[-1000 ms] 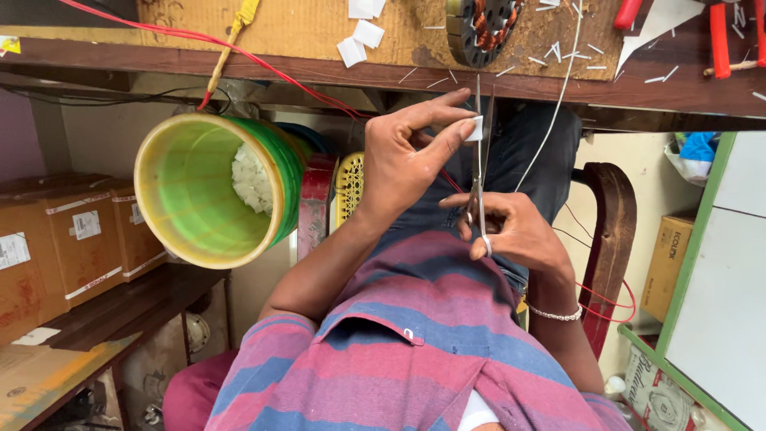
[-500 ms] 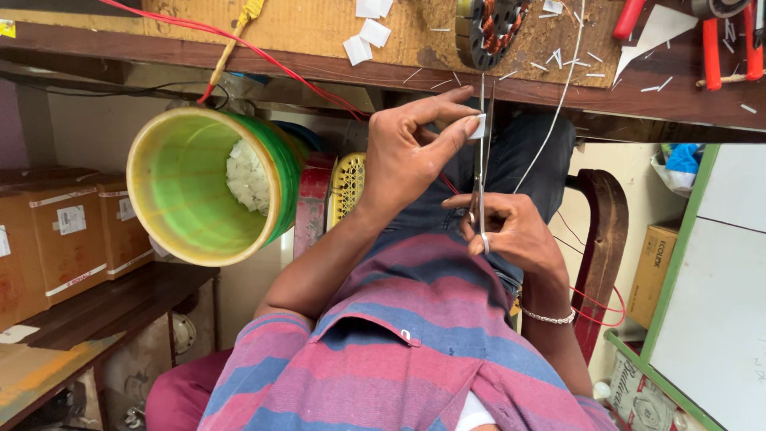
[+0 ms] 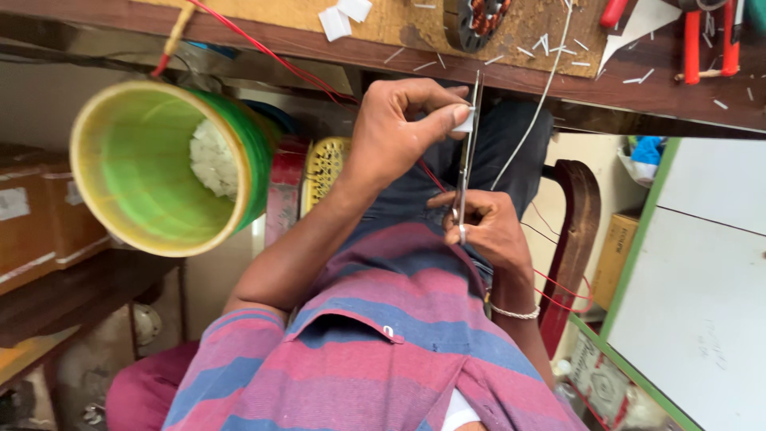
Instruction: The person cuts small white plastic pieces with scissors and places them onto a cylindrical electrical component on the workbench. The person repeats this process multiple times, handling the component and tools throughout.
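My left hand (image 3: 391, 140) is raised below the bench edge and pinches a small white strip (image 3: 463, 120) between thumb and forefinger. My right hand (image 3: 488, 233), with a thin bracelet on the wrist, grips the handles of slim steel scissors (image 3: 467, 152). Their blades point up and away from me, and the tips reach the white strip. Both hands hover over my lap, above dark trousers and a striped shirt.
A green bucket (image 3: 152, 172) holding white scraps sits to the left. On the wooden bench (image 3: 558, 76) lie cut white bits, a wound motor stator (image 3: 479, 17), red-handled pliers (image 3: 708, 44) and red and white wires. A wooden chair frame (image 3: 573, 239) and white panel (image 3: 702, 279) stand to the right.
The view has shifted slightly. My hands keep the same hold, with the scissors still against the white strip.
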